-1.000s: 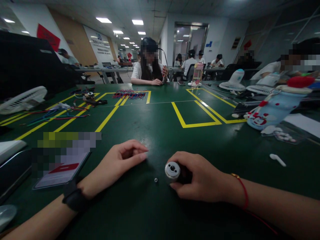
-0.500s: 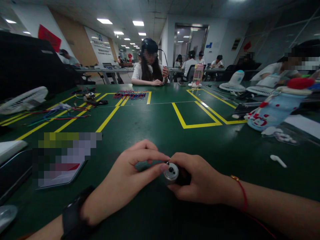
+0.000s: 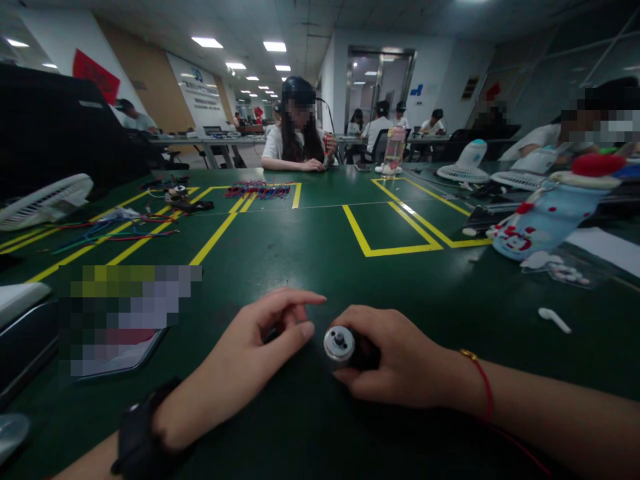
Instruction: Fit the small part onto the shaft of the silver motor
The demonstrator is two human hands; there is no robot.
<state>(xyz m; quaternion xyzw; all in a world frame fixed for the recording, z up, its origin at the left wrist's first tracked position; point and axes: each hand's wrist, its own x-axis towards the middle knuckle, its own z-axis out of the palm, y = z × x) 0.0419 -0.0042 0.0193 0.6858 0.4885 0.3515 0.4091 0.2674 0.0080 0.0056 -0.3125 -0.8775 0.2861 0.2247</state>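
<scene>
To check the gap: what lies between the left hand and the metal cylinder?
Head view: only bare green table separates left hand from metal cylinder.

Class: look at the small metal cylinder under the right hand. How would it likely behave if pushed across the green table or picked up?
The small metal cylinder lies on its side, so it would probably roll if the right hand let go. It looks like solid metal, likely rigid and heavy for its size. Its shiny face suggests a somewhat slippery grip on the green table.

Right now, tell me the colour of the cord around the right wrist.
Red cord, clearest in the head view.
</scene>
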